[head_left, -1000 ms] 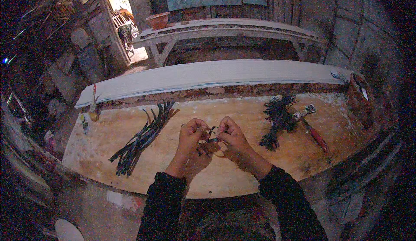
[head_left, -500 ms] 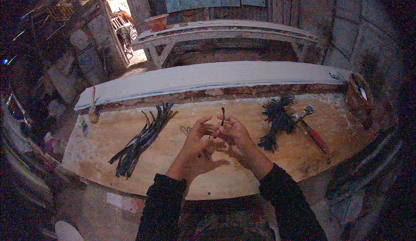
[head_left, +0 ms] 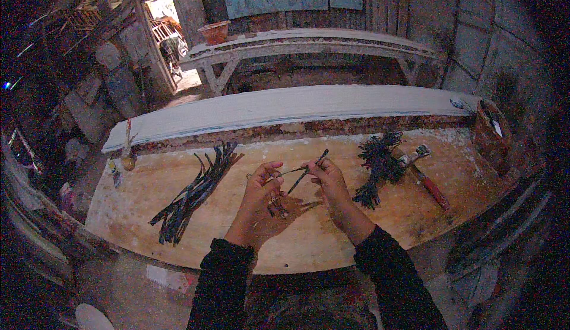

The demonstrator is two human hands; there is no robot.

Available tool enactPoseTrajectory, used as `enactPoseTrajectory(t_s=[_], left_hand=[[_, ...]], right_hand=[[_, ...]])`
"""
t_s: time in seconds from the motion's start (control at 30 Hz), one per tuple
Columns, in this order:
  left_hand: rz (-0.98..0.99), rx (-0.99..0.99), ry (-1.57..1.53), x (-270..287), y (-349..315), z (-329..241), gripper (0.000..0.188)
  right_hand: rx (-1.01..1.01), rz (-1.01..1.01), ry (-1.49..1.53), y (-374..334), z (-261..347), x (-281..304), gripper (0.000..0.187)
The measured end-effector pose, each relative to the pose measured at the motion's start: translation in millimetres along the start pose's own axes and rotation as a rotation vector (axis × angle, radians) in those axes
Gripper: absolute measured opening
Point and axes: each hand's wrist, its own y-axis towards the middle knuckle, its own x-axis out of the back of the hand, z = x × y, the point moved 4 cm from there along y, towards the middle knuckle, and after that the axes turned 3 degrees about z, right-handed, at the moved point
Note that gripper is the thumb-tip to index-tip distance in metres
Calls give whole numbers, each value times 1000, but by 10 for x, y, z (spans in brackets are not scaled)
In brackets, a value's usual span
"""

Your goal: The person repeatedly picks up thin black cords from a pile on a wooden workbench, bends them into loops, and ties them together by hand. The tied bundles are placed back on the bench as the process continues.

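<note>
My left hand (head_left: pixel 258 211) and my right hand (head_left: pixel 333 192) are raised over the middle of the wooden board, a short way apart. Between my right thumb and fingers is a thin dark strip (head_left: pixel 301 180), slanting down toward the left hand. A thinner part runs across to my left fingertips, which pinch it; whether it is the same strip I cannot tell. Small dark pieces (head_left: pixel 278 206) show at the left palm. Left of my hands lies a bundle of long black strips (head_left: pixel 193 196). To the right is a pile of short, knotted-looking black strips (head_left: pixel 380 162).
A hammer (head_left: pixel 432 188) with a red handle lies beside the pile. The light wooden board (head_left: pixel 320 244) backs onto a long white-topped ledge (head_left: pixel 285 107). A brown container (head_left: pixel 491 131) stands at the right end, a brush-like tool (head_left: pixel 127 152) at the left. Another bench (head_left: pixel 320 46) stands behind.
My hands have drawn apart from where they were close together. The dark strip in my right hand now shows at greater length, stretching between the hands.
</note>
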Motion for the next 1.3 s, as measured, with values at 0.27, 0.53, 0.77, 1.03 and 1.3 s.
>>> enactPoseTrajectory(t_s=[0.27, 0.53, 0.77, 1.03, 1.3], left_hand=[[-120, 61, -62, -79, -88, -98, 29], [-279, 38, -200, 203, 14, 124, 23], [-264, 94, -104, -67, -33, -192, 44], [323, 142, 170, -125, -74, 26, 40], [139, -24, 379, -203, -26, -96, 17]], right_hand=[[22, 80, 239, -30, 91, -54, 21], [109, 248, 343, -24, 59, -112, 19], [245, 204, -186, 13, 101, 37, 18], [399, -206, -740, 99, 157, 120, 18], [476, -220, -633, 247, -21, 369, 21]])
